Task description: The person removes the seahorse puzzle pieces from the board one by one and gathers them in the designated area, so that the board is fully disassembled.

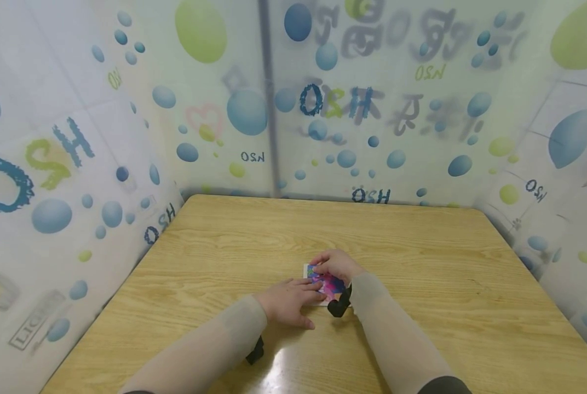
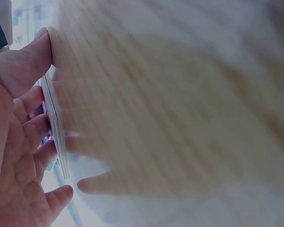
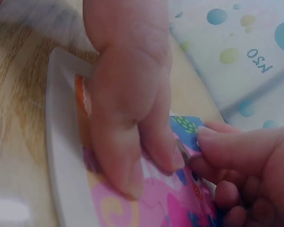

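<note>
A small jigsaw puzzle (image 1: 334,283) with a pink, purple and blue picture lies on the wooden table in a white tray (image 3: 61,142). Cut lines between its pieces show in the right wrist view. My left hand (image 1: 289,302) rests across its near left side, fingers stretched out and fingertips pressing on the picture. From the far side my right hand (image 1: 340,265) reaches over, thumb and curled fingers pinching a blue puzzle piece (image 3: 185,125) with a green pattern at the corner. The tray's layered edge (image 2: 57,127) shows beside my left fingers in the left wrist view.
The wooden table (image 1: 397,235) extends around the puzzle on all sides. Pale curtains (image 1: 214,71) with blue and green dots and lettering stand along its back and both sides. Black wrist camera mounts (image 1: 340,303) hang under both wrists.
</note>
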Demonstrator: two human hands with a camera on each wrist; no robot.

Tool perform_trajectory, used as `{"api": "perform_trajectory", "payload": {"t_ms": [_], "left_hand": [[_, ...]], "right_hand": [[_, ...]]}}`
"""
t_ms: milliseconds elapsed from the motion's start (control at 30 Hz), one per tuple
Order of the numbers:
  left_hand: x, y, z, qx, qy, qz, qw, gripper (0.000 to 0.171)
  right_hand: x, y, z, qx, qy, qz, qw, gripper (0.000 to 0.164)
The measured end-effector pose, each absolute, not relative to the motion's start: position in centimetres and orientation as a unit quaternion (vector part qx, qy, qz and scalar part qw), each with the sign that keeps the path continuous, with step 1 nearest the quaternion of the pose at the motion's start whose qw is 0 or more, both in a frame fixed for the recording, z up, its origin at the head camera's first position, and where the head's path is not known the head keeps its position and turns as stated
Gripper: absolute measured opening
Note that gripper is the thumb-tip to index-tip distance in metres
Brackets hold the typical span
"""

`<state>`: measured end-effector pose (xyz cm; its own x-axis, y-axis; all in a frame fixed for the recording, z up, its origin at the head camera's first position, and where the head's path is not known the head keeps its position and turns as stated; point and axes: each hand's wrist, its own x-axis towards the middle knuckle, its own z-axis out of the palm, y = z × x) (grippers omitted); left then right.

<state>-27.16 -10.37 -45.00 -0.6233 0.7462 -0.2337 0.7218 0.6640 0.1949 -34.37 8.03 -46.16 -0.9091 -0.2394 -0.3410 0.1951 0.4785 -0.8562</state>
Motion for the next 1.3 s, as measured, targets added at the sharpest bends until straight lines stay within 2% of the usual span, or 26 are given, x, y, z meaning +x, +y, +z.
{"api": "perform_trajectory", "payload": {"t_ms": [467, 767, 1167, 1300], "left_hand": [[-27.3, -10.3, -45.0, 0.413, 0.901, 0.027, 0.128, 0.07], [-27.0, -10.3, -44.9, 0.409, 0.902, 0.026, 0.133, 0.069], [-26.9, -10.3, -44.8, 0.404, 0.903, 0.033, 0.142, 0.07], [-26.9, -10.3, -44.8, 0.404, 0.903, 0.033, 0.142, 0.07]], "right_hand": [[-34.6, 8.5, -46.2, 0.004, 0.785, -0.581, 0.217, 0.019], [-35.2, 9.8, -46.6, 0.004, 0.737, -0.64, 0.215, 0.017], [-36.7, 15.0, -46.5, -0.042, 0.767, -0.614, 0.182, 0.017], [-37.0, 17.0, -46.3, -0.048, 0.8, -0.575, 0.166, 0.022]]}}
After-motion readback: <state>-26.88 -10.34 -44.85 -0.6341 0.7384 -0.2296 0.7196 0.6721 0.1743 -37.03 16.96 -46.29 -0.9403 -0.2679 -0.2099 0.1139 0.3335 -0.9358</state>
